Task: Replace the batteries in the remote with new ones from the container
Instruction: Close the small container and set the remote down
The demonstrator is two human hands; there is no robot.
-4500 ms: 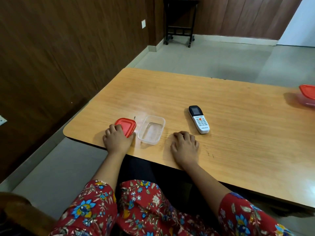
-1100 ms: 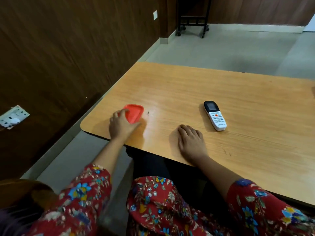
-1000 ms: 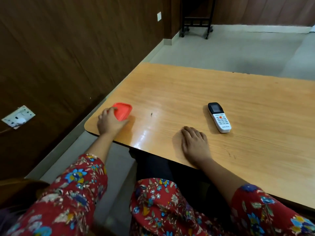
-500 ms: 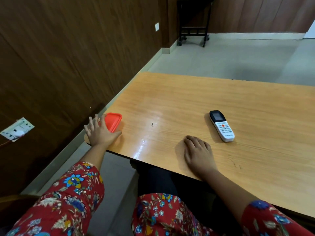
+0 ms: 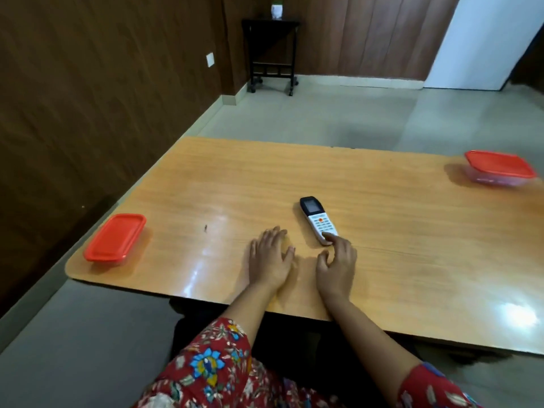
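Observation:
A white remote (image 5: pixel 317 222) with a black top and small screen lies face up near the middle of the wooden table (image 5: pixel 412 231). My right hand (image 5: pixel 336 263) rests just below it, its index fingertip touching the remote's near end, the other fingers curled. My left hand (image 5: pixel 270 257) lies flat on the table to the left of the remote, fingers apart, holding nothing. A closed container with a red lid (image 5: pixel 115 237) sits at the table's near left corner. A second red-lidded container (image 5: pixel 500 169) stands at the far right edge.
A dark wood-panelled wall runs along the left. A small black side table (image 5: pixel 272 54) with a white pot stands in the far corner. Grey floor lies beyond the table. A tiny dark speck (image 5: pixel 205 228) lies on the tabletop.
My left hand let go of the red-lidded container at the left corner and moved right, beside the remote. My right hand moved forward and its index finger now touches the remote.

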